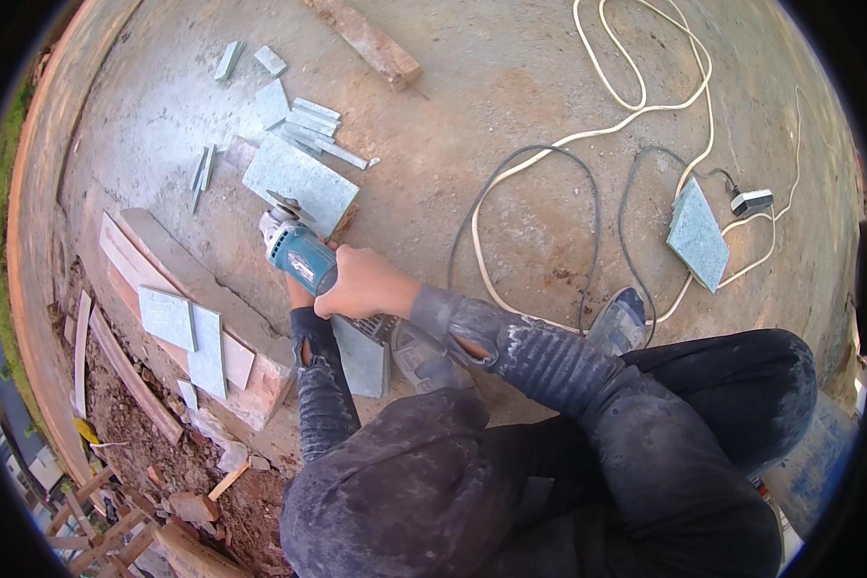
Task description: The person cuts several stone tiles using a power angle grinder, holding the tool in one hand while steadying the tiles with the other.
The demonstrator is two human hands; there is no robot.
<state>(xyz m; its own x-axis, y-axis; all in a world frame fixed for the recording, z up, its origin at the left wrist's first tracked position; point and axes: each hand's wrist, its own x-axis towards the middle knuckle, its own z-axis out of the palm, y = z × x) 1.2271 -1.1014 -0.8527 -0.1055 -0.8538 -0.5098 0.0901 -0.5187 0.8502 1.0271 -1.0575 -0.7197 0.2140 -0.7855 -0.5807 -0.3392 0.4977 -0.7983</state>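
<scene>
My right hand (pixel 366 282) is wrapped round the rear of a teal angle grinder (pixel 302 256). Only a strip of my left hand (pixel 301 292) shows, beneath the grinder's body; its fingers are hidden. The grinder's disc (pixel 284 204) is at the lower edge of a grey-green stone tile (pixel 297 181); whether it touches cannot be made out. That tile is raised off the ground on a block, partly seen at its right end. Beyond it lie narrow cut stone strips (pixel 310 119) and small offcuts (pixel 271 61).
Stone tiles (pixel 168 318) rest on a slab at left, beside reddish soil and wood scraps. Another tile (pixel 354 358) is by my shoe (pixel 429 358). A cream cable (pixel 491 279) and dark cord loop across the floor at right, near a diamond-shaped tile (pixel 698 236) and socket (pixel 751 201).
</scene>
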